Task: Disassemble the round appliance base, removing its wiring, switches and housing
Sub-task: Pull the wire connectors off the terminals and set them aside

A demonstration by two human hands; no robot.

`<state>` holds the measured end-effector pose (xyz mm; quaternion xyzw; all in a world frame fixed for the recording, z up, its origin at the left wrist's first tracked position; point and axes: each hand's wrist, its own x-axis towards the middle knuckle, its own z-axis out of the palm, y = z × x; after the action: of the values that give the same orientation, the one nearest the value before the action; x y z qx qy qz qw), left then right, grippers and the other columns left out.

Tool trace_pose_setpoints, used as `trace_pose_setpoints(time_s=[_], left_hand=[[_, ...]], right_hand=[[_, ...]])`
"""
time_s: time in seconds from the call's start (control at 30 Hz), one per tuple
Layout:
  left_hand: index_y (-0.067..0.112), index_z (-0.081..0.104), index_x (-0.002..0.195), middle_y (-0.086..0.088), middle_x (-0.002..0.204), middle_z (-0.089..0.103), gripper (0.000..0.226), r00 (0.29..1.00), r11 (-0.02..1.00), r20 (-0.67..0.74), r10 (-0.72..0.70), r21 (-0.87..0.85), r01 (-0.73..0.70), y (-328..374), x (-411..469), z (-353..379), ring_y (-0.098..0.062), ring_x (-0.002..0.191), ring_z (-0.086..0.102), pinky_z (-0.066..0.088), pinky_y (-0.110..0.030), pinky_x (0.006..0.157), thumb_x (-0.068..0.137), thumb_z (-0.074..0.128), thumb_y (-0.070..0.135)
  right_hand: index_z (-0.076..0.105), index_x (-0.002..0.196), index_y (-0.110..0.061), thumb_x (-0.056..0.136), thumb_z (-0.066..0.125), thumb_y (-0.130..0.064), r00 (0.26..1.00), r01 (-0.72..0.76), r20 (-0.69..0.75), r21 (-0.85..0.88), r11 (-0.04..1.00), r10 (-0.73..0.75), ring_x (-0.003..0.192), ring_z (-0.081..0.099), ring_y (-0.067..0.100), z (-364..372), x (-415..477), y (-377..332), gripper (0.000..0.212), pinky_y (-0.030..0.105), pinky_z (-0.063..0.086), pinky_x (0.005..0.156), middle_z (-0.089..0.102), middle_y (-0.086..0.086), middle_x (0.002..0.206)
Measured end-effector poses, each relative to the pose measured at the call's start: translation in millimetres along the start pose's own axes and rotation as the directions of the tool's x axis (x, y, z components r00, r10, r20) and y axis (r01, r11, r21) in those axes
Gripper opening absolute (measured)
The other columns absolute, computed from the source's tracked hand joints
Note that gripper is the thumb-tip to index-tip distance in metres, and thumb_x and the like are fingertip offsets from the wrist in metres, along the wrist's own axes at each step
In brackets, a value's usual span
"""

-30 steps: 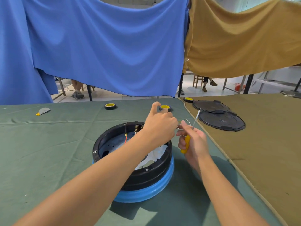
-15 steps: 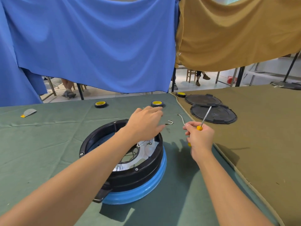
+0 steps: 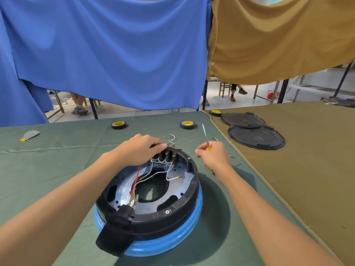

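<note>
Round appliance base point(image 3: 184, 204) at lower centre of the frame, flat on the green-covered bench point(image 3: 57, 169) — black housing ring on top, blue band underneath. Open to view inside: grey metal plate point(image 3: 124, 187) with a dark hole in the middle, white wires point(image 3: 151, 175) looping across it, one red wire point(image 3: 137, 177) running toward the near edge. Row of switch terminals point(image 3: 169, 155) against the far inner wall, white leads attached. Black flap point(image 3: 115, 233) hanging off the near rim.

Left grip point(image 3: 140, 150) draped over the far rim, fingers bent down right at the terminals; pinching anything there or just resting, impossible to tell. Right grip point(image 3: 215, 156) just right of the base and clear of it, closed round a yellow-handled screwdriver point(image 3: 206, 141), shaft angled up and away.

Beyond the rim, loose bent wire bits point(image 3: 172, 139) on the cloth. Further back, two tape rolls point(image 3: 119, 125) with yellow cores; a third at the seam with the tan cloth. Right of centre, on the tan side — two black round covers point(image 3: 256, 137), overlapping. Far left, a small grey scraper point(image 3: 29, 135). Across the top, a blue hanging cloth point(image 3: 115, 54) beside a tan one point(image 3: 278, 39).
</note>
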<state>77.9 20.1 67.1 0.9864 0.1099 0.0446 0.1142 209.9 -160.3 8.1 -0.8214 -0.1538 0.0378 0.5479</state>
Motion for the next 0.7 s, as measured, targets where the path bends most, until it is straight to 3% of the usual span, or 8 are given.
trace_pose_setpoints(time_s=[0.1,0.2,0.3,0.4,0.6,0.7], left_hand=[[0.034,0.065,0.118,0.003,0.092,0.069,0.037,0.999,0.999,-0.031,0.025,-0.028,-0.026,-3,-1,3,-0.021,0.092,0.058,0.05,-0.043,0.088,0.101,0.037,0.05],[0.036,0.066,0.114,0.007,0.097,0.07,0.033,0.997,0.998,-0.068,0.038,-0.055,-0.042,-9,-1,6,-0.018,0.091,0.06,0.052,-0.041,0.084,0.1,0.039,0.048],[0.034,0.066,0.115,0.01,0.102,0.069,0.03,0.989,0.994,-0.138,0.049,-0.091,-0.062,-15,-2,13,-0.016,0.094,0.061,0.051,-0.035,0.08,0.101,0.041,0.043],[0.035,0.064,0.12,0.011,0.112,0.068,0.029,0.985,0.992,-0.162,0.068,-0.096,-0.084,-20,-3,17,-0.017,0.102,0.06,0.051,-0.04,0.085,0.103,0.041,0.035],[0.04,0.056,0.129,0.012,0.126,0.062,0.035,0.989,0.995,-0.121,0.087,-0.045,-0.093,-24,-4,17,-0.019,0.116,0.055,0.048,-0.046,0.093,0.105,0.034,0.028],[0.039,0.055,0.131,0.012,0.13,0.06,0.036,0.989,0.996,-0.12,0.087,-0.021,-0.09,-22,-7,16,-0.019,0.118,0.054,0.047,-0.047,0.093,0.105,0.032,0.028]], right_hand=[[0.068,0.07,-0.019,0.082,0.069,-0.013,0.996,0.047,0.073,-0.064,0.997,-0.042,0.079,0.06,0.019,25,23,-14,0.014,0.032,0.05,0.071,0.07,0.001,0.078],[0.068,0.074,-0.021,0.086,0.069,-0.017,0.985,0.136,0.142,-0.256,0.957,-0.102,0.099,0.054,0.022,52,42,-16,0.012,0.03,0.043,0.076,0.07,0.005,0.093],[0.073,0.083,-0.012,0.085,0.071,-0.027,0.979,0.179,0.159,-0.352,0.919,-0.129,0.091,0.055,0.024,69,57,-14,0.016,0.029,0.04,0.07,0.067,0.008,0.089],[0.074,0.087,-0.012,0.081,0.074,-0.035,0.977,0.195,0.162,-0.433,0.88,-0.137,0.084,0.057,0.025,77,69,-18,0.024,0.031,0.043,0.067,0.065,0.009,0.085],[0.071,0.092,-0.01,0.087,0.067,-0.021,0.974,0.218,0.169,-0.523,0.824,-0.15,0.086,0.058,0.03,83,81,-17,0.013,0.033,0.045,0.068,0.066,0.014,0.093],[0.064,0.081,-0.01,0.088,0.065,-0.018,0.974,0.219,0.173,-0.553,0.804,-0.146,0.079,0.056,0.029,82,81,-16,0.01,0.032,0.041,0.063,0.063,0.014,0.087]])
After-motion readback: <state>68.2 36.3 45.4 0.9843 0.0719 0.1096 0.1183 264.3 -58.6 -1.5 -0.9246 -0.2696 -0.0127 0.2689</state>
